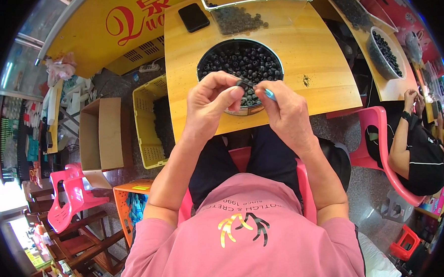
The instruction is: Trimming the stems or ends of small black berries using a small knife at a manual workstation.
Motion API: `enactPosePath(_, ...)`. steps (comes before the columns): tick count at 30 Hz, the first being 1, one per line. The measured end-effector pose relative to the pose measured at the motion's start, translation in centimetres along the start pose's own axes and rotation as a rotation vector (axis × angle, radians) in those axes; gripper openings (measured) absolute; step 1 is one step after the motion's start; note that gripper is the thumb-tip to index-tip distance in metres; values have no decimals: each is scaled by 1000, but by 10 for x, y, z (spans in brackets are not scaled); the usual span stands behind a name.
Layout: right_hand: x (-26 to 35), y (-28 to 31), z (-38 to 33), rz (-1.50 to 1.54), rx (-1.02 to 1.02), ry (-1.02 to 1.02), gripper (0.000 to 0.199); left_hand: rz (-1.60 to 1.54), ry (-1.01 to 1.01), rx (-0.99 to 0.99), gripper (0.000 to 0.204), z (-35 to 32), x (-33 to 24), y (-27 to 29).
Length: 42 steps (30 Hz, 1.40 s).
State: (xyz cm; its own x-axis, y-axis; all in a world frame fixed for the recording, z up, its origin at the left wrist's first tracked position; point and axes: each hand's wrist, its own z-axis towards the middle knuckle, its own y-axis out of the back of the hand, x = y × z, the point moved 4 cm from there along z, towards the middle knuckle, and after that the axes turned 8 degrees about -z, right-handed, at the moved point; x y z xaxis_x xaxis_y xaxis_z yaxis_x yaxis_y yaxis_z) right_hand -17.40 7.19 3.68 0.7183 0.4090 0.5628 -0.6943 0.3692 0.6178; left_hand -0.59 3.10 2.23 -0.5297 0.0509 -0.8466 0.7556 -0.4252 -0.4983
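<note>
Over a round tin (249, 111) full of small dark round berry-like or bead-like pieces (252, 60), both my hands meet. My left hand (206, 102) pinches one small dark round piece (240, 83) between thumb and fingertips. In my right hand (290, 113) is a slim tool with a light blue handle (270, 94). Its thin dark end points left and reaches the piece, though I cannot make out the tip. Some paler, greenish pieces show in the tin just below my fingers.
Behind the tin on the wooden table (329, 74) are a clear tray (237, 23) of similar pieces and a black phone (193, 17). A yellow crate (150, 128) stands left, beside a cardboard box (108, 133). At right, a person (419, 152) sits near a bowl (384, 56) of dark pieces.
</note>
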Motion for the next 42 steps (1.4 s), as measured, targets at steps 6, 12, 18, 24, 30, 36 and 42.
enactPosePath(6,-18,-6,-1,136,120,-257,19,73,-148,114,13,-12,-16,-9)
enactPosePath(12,-2,-15,-3,751,183,-400,24,194,-168,28,20,-6,-5,0)
enactPosePath(18,8,-13,1,882,200,-509,22,257,-248,51,22,-5,-2,-4)
enactPosePath(24,11,-17,1,939,157,-496,22,229,-190,35,21,-8,3,-1)
enactPosePath(30,8,-19,0,892,177,-458,22,170,-178,44,18,-10,-7,0)
enactPosePath(36,-21,-11,-5,816,131,-486,20,607,-309,-483,16,-29,-51,94)
enactPosePath(42,-38,-10,-10,744,79,-516,21,986,-270,-726,21,-57,-68,163)
